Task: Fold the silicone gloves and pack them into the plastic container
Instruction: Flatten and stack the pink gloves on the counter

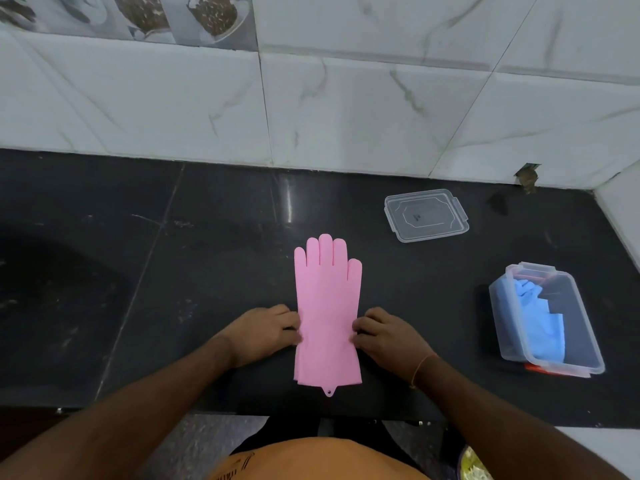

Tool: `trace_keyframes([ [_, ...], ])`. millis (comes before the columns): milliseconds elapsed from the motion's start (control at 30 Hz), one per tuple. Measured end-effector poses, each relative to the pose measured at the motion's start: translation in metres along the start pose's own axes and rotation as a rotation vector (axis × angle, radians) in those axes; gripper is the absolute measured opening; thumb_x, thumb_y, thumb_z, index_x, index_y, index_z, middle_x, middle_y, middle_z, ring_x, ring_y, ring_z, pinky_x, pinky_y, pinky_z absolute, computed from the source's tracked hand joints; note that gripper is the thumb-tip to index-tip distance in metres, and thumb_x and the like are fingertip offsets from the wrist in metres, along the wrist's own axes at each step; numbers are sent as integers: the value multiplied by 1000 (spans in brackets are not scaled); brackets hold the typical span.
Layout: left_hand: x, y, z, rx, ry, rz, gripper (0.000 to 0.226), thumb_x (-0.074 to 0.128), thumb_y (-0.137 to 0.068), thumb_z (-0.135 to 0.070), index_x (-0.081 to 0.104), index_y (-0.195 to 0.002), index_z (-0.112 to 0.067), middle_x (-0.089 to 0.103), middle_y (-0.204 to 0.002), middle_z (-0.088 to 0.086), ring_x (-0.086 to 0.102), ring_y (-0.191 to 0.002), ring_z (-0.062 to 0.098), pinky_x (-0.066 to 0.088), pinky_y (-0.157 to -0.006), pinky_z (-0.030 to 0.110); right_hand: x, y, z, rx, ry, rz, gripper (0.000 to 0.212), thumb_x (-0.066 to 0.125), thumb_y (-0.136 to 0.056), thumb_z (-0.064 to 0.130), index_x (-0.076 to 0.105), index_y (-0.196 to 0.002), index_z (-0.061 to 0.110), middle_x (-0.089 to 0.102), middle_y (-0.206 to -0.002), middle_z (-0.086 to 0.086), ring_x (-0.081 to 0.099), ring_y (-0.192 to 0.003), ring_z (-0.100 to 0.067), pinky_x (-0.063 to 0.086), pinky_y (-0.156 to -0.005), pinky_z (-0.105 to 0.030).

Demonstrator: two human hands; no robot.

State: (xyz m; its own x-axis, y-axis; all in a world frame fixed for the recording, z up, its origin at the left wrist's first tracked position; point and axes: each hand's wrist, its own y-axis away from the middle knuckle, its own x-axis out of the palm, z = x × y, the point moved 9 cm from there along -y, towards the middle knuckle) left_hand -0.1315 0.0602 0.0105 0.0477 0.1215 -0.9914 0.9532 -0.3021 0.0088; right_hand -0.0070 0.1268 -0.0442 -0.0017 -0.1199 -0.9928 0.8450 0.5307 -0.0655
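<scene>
Both forearms reach in from the bottom, left hand (pixel 266 332) and right hand (pixel 388 336) pinching the edges of the pink glove (pixel 327 306) lying flat mid-frame on the desk (pixel 173 271) — soft, floppy silicone, probably grippy, best folded from the cuff.

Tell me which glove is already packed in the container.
The blue glove, folded inside the clear plastic container on the right. The pink glove lies flat and unfolded on the counter, with the left hand and right hand at its edges.
</scene>
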Motion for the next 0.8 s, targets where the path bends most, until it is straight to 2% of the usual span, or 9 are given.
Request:
trace_keyframes([
  [100, 6, 0, 4, -8, 62, -120, 39, 24, -111, -39, 45, -136, -18, 47, -137, 7, 44, -129, 34, 32, -119, 57, 2, -4, 3, -24, 4, 18, 21, 77, -90, 28, 77, -111, 24, 69, -125, 1, 61, -114, -21, 61, -89, -33],
  [167, 10, -2, 0, 8, 69, -108, 38, 24, -110, -40, 46, -134, -18, 48, -136, 7, 45, -128, 33, 32, -119, 56, 3, -6, 3, -10, -9, 42, 24, 79, -89, 28, 77, -113, 24, 71, -125, 2, 63, -115, -19, 61, -92, -33],
  [333, 13, -3, 3, 7, 113, -35, 38, 22, -109, -38, 49, -126, -17, 45, -125, 6, 43, -117, 35, 33, -112, 55, 3, -13, -7, 162, -186, 118, 28, 59, -100, 32, 70, -125, 24, 69, -134, 2, 63, -123, -17, 52, -109, -33],
  [400, 6, -7, -3, -25, 228, 29, 38, 21, -107, -36, 50, -120, -15, 46, -120, 6, 43, -110, 35, 34, -105, 54, 1, -13, -24, 369, -338, 160, 32, 50, -98, 39, 63, -126, 30, 70, -124, 1, 65, -110, -17, 55, -100, -34],
  [467, 12, 3, 28, 46, 298, -4, 33, 29, -106, -41, 53, -114, -19, 53, -112, 2, 49, -99, 32, 39, -92, 50, -7, -15, -44, 555, -460, 80, 22, 47, -99, 39, 58, -116, 30, 70, -102, 4, 65, -88, -15, 55, -79, -34],
  [533, 34, 19, 91, 122, 509, 92, 25, 39, -108, -58, 53, -107, -37, 63, -91, -7, 59, -80, 15, 47, -75, 43, -7, -18, -60, 729, -602, -11, 10, 50, -104, 36, 56, -105, 28, 67, -83, 7, 61, -72, -11, 46, -64, -28],
  [600, 54, 28, 136, 57, 740, 224, 15, 49, -109, -49, 54, -99, -40, 66, -76, -6, 61, -66, 9, 47, -62, 33, 4, -23, -72, 892, -723, -16, 11, 54, -105, 35, 59, -100, 26, 67, -78, 6, 62, -70, -12, 47, -65, -31],
  [700, 67, 13, 138, -112, 720, 191, 19, 59, -108, -32, 59, -90, -36, 71, -75, -11, 66, -71, 2, 44, -60, 22, 24, -25, -82, 1067, -756, 25, 12, 57, -103, 33, 63, -97, 25, 67, -87, 7, 64, -83, -17, 47, -76, -31],
  [800, 73, 13, 134, -186, 690, 188, 19, 64, -102, -30, 62, -84, -34, 72, -73, -12, 67, -74, -2, 40, -56, 13, 32, -23, -85, 1168, -756, 2, 13, 58, -101, 34, 62, -91, 29, 66, -86, 9, 62, -79, -11, 46, -76, -28],
])
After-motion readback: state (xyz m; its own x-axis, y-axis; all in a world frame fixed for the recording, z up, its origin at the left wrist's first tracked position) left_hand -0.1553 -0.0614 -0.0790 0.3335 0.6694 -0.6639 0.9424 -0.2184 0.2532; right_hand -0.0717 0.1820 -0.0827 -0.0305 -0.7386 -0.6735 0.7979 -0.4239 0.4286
